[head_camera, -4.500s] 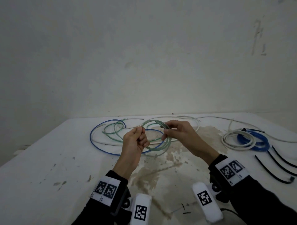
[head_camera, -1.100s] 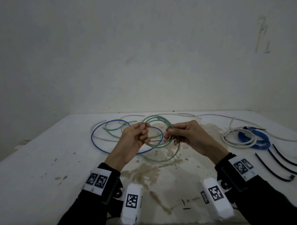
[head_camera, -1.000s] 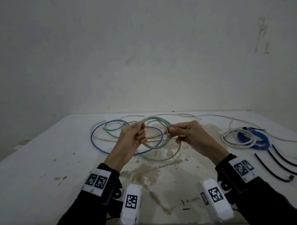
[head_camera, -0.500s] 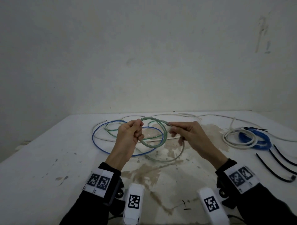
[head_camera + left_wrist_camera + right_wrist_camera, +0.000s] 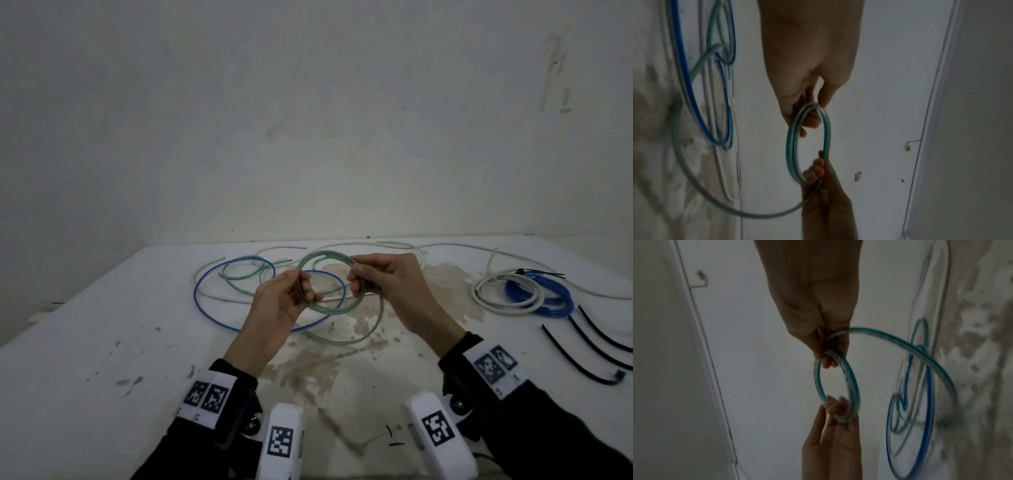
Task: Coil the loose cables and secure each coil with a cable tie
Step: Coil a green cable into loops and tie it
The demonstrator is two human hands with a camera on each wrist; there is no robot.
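Both hands hold the green cable up over the bench. The left hand fingers and the right hand fingers pinch its round coil. Part of the cable is not wound yet. One tied bundle lies far right. The blue cable lies loose. Black ties wait nearby.

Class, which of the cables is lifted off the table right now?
The green cable: both hands grip its coil in the air, while the blue cable lies flat on the table.

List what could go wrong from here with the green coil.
1. The green coil is untied, held only by the left hand and right hand; a slip could let it spring open.
2. Its loose tail crosses the blue cable and may snag.
3. The cable ties need a freed hand.
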